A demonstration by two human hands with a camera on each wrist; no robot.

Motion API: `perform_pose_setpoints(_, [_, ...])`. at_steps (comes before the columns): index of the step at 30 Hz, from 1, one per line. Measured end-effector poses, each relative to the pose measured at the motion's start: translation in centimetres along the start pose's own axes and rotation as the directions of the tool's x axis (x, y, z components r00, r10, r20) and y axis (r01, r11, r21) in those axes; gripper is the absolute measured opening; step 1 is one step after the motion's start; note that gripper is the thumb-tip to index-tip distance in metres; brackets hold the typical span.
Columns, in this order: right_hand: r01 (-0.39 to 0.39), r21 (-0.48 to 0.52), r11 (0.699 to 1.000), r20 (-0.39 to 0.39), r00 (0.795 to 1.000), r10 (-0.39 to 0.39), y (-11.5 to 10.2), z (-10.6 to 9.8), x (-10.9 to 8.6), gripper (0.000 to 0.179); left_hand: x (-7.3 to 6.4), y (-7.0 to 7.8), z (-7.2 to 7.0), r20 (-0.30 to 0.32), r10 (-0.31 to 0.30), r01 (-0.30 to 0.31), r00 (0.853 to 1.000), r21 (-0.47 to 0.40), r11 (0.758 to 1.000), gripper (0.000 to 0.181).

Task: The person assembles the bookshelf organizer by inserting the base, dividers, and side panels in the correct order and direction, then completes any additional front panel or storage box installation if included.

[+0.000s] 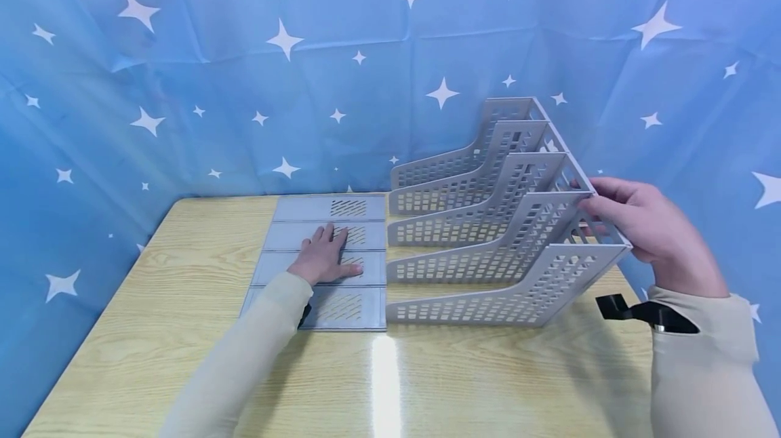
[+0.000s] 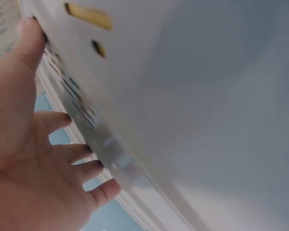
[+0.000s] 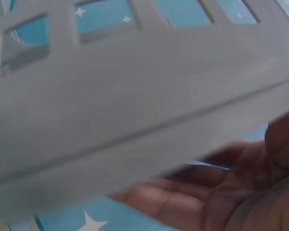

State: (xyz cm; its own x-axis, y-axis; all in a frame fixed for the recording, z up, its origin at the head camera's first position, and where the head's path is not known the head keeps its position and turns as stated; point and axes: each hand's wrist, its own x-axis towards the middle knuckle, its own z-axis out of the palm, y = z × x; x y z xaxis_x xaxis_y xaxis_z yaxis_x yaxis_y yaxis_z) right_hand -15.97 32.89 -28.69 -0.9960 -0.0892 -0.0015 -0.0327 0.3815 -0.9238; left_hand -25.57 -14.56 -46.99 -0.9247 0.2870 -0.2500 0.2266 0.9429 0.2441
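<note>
A grey plastic desktop file rack (image 1: 470, 268) with several perforated dividers leans on the table, its tall back raised toward the right. My right hand (image 1: 662, 231) grips that raised back edge, thumb on the near side and fingers behind the slotted panel. In the right wrist view the rack's solid edge (image 3: 135, 110) covers part of the fingers. Flat grey panels (image 1: 281, 268) with slanted slots lie along the rack's left side. My left hand (image 1: 321, 258) rests on them, palm down with fingers spread. The left wrist view has its fingertips at the panel's ridges (image 2: 106, 139).
Everything rests on a light wood-grain table (image 1: 165, 289). A blue curtain (image 1: 342, 85) with white stars hangs close behind and on both sides. A black strap (image 1: 647, 314) circles the right wrist, its loose end sticking out leftward.
</note>
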Motion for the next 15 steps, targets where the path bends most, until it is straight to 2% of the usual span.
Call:
perform_pose_setpoints(2, [-0.036,-0.083,0.996,-0.019,0.999,0.034,-0.3,-0.2,-0.3,0.034,0.1,0.1,-0.1,0.001,0.000,0.000,1.000,0.002,1.000,0.099])
perform_pose_setpoints(3, [-0.051,-0.092,0.994,-0.032,0.998,0.048,-0.4,-0.3,-0.6,0.034,0.1,0.1,-0.1,0.001,0.002,-0.002,1.000,0.001,1.000,0.099])
perform_pose_setpoints(4, [-0.064,-0.063,0.996,-0.038,0.997,0.062,-0.5,-0.4,-0.9,0.035,0.1,0.1,-0.1,0.005,0.003,-0.003,1.000,0.003,1.000,0.099])
perform_pose_setpoints(6, [-0.073,0.069,0.995,-0.028,0.997,0.075,-0.5,-0.7,-1.4,0.036,0.1,0.2,-0.2,0.008,0.010,-0.010,1.000,0.006,1.000,0.098])
perform_pose_setpoints(8, [-0.057,0.204,0.977,-0.009,0.998,0.060,-0.5,-0.9,-1.7,0.037,0.1,0.2,-0.2,0.009,0.012,-0.012,1.000,0.011,1.000,0.097])
perform_pose_setpoints(11, [-0.035,0.336,0.941,0.005,0.999,0.035,-0.5,-1.0,-1.7,0.037,0.1,0.1,-0.2,0.010,0.008,-0.008,1.000,0.015,1.000,0.097])
perform_pose_setpoints(15, [-0.047,0.270,0.962,-0.007,0.999,0.051,-0.7,-0.5,-1.4,0.034,0.1,0.1,-0.2,0.011,0.011,-0.011,1.000,0.015,1.000,0.097])
